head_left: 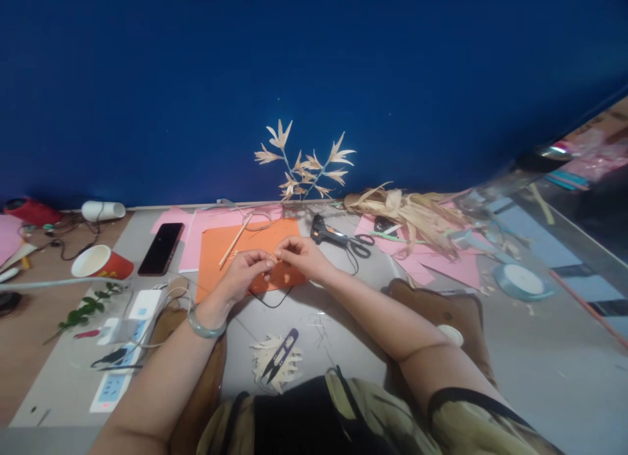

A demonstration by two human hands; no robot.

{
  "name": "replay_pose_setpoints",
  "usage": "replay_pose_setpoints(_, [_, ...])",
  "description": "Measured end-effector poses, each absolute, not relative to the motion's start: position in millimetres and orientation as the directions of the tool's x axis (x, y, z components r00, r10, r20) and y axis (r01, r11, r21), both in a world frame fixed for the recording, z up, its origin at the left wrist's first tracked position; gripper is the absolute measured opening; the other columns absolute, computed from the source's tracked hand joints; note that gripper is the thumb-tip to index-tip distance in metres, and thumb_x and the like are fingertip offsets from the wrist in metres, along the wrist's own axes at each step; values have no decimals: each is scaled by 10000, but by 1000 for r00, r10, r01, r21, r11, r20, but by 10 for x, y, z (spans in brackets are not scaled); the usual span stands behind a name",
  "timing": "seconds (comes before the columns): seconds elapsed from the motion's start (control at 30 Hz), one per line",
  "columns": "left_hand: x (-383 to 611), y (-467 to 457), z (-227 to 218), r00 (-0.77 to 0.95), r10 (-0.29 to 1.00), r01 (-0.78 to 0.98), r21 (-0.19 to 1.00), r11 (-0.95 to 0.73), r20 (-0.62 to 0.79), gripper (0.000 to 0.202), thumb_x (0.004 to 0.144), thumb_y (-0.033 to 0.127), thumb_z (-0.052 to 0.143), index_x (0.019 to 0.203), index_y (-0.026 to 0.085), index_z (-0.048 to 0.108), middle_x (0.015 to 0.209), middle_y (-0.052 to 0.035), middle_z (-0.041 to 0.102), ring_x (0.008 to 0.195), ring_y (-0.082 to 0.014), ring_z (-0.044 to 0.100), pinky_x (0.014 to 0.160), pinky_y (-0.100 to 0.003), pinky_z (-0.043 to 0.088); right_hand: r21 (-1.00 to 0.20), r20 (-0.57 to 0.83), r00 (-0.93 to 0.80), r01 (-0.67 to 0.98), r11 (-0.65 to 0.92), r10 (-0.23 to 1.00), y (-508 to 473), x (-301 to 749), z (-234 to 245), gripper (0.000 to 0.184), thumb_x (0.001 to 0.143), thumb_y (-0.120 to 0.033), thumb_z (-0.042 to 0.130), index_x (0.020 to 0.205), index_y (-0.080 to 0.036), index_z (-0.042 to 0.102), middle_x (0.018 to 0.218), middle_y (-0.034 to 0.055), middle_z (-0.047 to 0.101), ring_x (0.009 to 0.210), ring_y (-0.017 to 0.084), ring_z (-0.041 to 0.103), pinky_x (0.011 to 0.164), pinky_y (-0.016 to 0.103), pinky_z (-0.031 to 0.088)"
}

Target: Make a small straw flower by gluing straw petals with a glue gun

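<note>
Over an orange sheet point(210, 246), my left hand point(248, 272) and my right hand point(301, 253) meet fingertip to fingertip. Both are closed in a pinch on a small pale piece, too small to make out. A thin wooden stick point(235, 240) lies on the sheet just beyond my left hand. Close to my right hand rests a black glue gun point(331, 234), with black-handled scissors point(362, 246) beside it. Nearer my body, thread snips point(282, 353) lie on a pile of pale cut husk pieces point(265, 360). Beyond my hands stand branches with pale husk flowers point(309, 161).
Dried corn husks point(407, 213) are heaped at the back right, near a ribbon roll point(523, 282). A phone point(161, 249), a red paper cup point(103, 262), a green leafy sprig point(88, 311) and a power strip point(125, 357) with cables lie left. A blue wall point(196, 82) closes off the back.
</note>
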State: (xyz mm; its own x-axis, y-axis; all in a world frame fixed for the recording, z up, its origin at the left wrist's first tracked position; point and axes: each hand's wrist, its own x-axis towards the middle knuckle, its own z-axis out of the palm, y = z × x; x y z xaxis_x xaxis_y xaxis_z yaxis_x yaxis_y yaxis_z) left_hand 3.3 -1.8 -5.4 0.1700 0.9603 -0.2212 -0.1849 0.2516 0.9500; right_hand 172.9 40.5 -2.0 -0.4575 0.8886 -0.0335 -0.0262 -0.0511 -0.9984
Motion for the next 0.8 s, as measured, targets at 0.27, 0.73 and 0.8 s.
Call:
replay_pose_setpoints(0.27, [25, 0, -88, 91, 987, -167, 975, 144, -130, 204, 687, 325, 755, 711, 140, 672, 583, 1, 646, 548, -100, 583, 613, -225, 458, -998, -29, -445, -33, -49, 895, 373, 1710, -12, 222, 712, -351, 701, 713, -146, 617, 639, -16, 604, 571, 83, 500, 579, 223, 390])
replay_pose_setpoints(0.73, [58, -18, -36, -32, 999, -19, 1000, -11, 10, 171, 709, 289, 717, 753, 144, 637, 595, 9, 638, 544, -111, 593, 571, -234, 472, -1000, -7, -489, -10, -14, 872, 369, 1698, -82, 257, 743, -400, 686, 749, -148, 634, 709, 25, 679, 667, 132, 602, 649, 261, 474])
replay_pose_setpoints(0.8, [59, -24, -43, -18, 1000, -15, 1000, -4, 4, 165, 726, 297, 695, 747, 149, 624, 580, 14, 626, 532, -109, 583, 559, -232, 466, -1000, -5, -494, -12, -12, 869, 367, 1693, -81, 259, 744, -400, 684, 747, -148, 628, 700, 22, 667, 663, 131, 596, 649, 262, 471])
